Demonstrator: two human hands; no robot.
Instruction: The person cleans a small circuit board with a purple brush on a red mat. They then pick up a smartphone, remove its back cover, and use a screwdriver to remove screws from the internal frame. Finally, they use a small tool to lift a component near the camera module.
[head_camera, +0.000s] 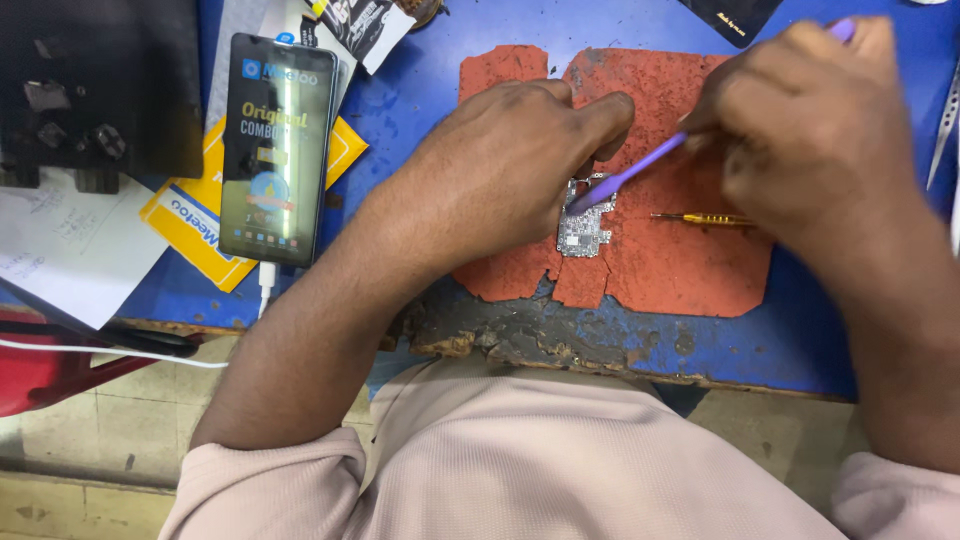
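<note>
A small silver circuit board (583, 222) lies flat on a worn red mat (680, 270), near the mat's left half and just above a tear in its lower edge. The left hand (500, 160) rests over the board's upper left side, fingers curled down onto the mat and pinning the board in place; whether they grip the board's edge cannot be told. The right hand (815, 115) is closed around a purple brush (640, 168), held slanted, with its lower tip touching the top of the board. Just right of the board, apart from it, a thin yellow-handled screwdriver (705, 218) lies flat on the mat under the right hand. The mat sits on a blue table (420, 100) whose front edge is chipped and dark. Well to the left, 1 smartphone (277, 150) with a lit screen lies on yellow packaging (190, 235), a white cable (266, 285) plugged into its lower end.
</note>
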